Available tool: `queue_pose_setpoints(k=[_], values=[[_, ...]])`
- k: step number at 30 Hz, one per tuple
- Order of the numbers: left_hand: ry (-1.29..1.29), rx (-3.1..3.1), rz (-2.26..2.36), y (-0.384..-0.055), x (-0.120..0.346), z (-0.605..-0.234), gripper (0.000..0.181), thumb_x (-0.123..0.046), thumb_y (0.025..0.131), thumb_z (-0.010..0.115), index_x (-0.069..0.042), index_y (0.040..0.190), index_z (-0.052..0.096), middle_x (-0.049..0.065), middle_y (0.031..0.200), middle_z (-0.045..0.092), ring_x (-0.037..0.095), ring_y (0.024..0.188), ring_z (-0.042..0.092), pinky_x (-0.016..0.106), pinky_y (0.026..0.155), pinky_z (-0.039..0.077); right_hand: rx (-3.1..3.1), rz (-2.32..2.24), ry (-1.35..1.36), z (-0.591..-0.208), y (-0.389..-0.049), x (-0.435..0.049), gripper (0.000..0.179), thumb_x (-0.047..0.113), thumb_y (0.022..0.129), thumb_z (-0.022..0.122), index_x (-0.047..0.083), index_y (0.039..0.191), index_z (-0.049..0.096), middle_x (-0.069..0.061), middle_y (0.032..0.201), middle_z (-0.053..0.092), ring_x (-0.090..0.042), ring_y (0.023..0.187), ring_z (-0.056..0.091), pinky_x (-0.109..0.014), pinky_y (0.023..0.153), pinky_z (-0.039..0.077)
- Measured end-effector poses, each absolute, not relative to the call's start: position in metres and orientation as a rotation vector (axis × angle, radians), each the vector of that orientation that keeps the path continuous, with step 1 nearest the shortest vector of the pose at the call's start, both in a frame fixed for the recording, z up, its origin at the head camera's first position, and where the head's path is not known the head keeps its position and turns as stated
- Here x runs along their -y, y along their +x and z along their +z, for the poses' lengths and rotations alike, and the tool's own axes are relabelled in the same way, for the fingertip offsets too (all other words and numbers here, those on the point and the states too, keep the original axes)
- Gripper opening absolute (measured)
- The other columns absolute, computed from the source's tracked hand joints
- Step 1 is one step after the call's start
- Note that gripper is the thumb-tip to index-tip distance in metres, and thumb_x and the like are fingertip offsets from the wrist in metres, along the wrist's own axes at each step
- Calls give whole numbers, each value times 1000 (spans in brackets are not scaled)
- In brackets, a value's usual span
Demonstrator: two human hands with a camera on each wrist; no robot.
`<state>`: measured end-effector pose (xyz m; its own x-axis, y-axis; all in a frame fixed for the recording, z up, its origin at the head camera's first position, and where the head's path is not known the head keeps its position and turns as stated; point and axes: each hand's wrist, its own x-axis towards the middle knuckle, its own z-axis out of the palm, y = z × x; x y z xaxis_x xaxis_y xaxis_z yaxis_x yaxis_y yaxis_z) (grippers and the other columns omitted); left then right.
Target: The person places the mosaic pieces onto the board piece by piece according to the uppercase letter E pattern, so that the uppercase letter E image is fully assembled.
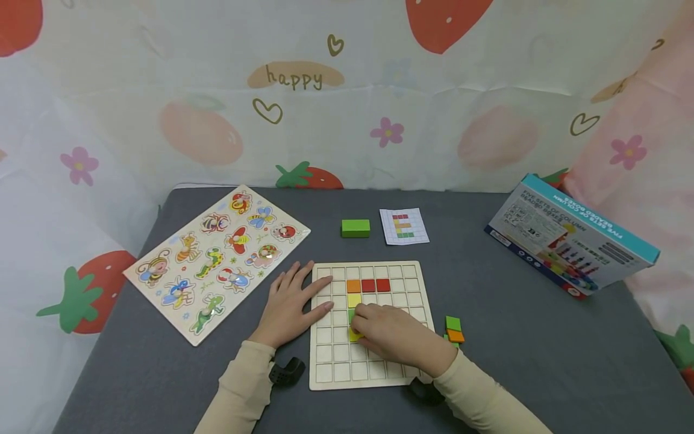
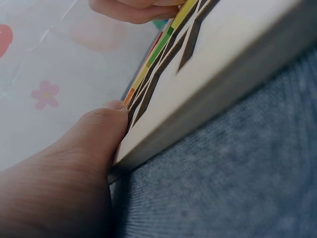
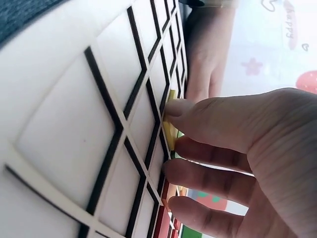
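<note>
A pale wooden grid board (image 1: 331, 372) lies on the dark table. My left hand (image 1: 286, 308) rests by its left edge with fingers spread, the thumb and a fingertip on the rim. In the right wrist view, my right hand (image 1: 398, 337) pinches a yellow tile (image 3: 172, 137) between thumb and index finger, down at the board's surface. Up the same column are a green tile (image 1: 351, 314), partly hidden by the hand, another yellow tile (image 1: 354, 300) and an orange tile (image 1: 353, 286). Two red tiles (image 1: 375, 285) continue the row to the right of the orange one.
Loose green and orange tiles (image 1: 455, 336) lie right of the board, partly behind the right wrist. Beyond the board are a green block (image 1: 355, 228) and a pattern card (image 1: 404, 226). An insect puzzle board (image 1: 217, 265) lies left; a printed box (image 1: 569, 235) stands right.
</note>
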<state>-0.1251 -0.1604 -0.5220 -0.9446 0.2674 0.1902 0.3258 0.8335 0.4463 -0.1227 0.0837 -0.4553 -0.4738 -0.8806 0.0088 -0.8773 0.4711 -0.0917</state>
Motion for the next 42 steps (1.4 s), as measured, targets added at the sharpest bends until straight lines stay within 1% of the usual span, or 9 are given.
queue_pose_setpoints(k=[7,11,13,16,21,25,28,37,42], values=[[-473,2890,-739,-125,160,-522,57,-58,91,54,-37,143,45,6,157,28,32,146,15,57,115,14,-2681,-186,-1548,-451,-123,-87,15,26,88,71,18,97,64,5,94,56,-6,75,51,-20,67,50],[-473,2892,-732,-126,160,-523,57,-59,91,53,-37,143,45,6,157,27,32,147,15,57,115,14,-2723,-311,-1465,-441,-126,-104,16,24,87,72,18,99,64,6,96,56,-6,79,53,-21,70,51],[-477,2889,-738,-126,159,-523,57,-58,91,54,-37,143,45,6,157,27,32,147,15,56,115,14,-2750,-349,-1422,-439,-129,-118,15,22,88,71,17,100,64,6,96,57,-6,79,53,-21,70,51],[-486,2878,-742,-126,159,-523,57,-57,91,55,-35,142,46,7,156,28,33,146,16,57,115,14,-2774,-379,-1320,-436,-133,-143,16,18,87,72,15,100,64,5,94,58,-6,76,51,-20,66,50],[-478,2872,-730,-126,160,-522,56,-57,91,55,-36,142,47,7,156,29,33,146,17,58,114,15,-2764,-373,-1115,-432,-137,-180,12,14,86,72,14,94,64,3,91,57,-4,70,47,-20,59,46],[-463,2893,-717,-125,162,-523,57,-58,91,53,-38,143,45,6,157,28,31,146,15,57,115,14,-2728,-337,-879,-431,-139,-201,12,16,86,72,16,95,64,4,91,56,-4,71,48,-23,60,46],[-458,2899,-713,-125,163,-524,57,-59,91,53,-38,143,44,6,157,27,31,147,15,57,115,14,-2701,-325,-776,-431,-140,-212,13,17,86,72,16,95,63,4,92,55,-6,72,48,-25,62,46],[-477,2888,-728,-125,161,-523,57,-58,91,53,-37,143,44,7,157,27,32,146,15,58,115,14,-2668,-374,-775,-434,-140,-222,13,15,87,71,16,94,61,4,92,54,-8,72,49,-26,61,45],[-485,2861,-738,-125,160,-523,56,-56,91,55,-36,142,47,8,156,29,33,146,17,59,114,16,-2677,-392,-786,-435,-140,-223,12,13,87,71,16,92,60,5,91,54,-8,72,49,-26,62,45]])
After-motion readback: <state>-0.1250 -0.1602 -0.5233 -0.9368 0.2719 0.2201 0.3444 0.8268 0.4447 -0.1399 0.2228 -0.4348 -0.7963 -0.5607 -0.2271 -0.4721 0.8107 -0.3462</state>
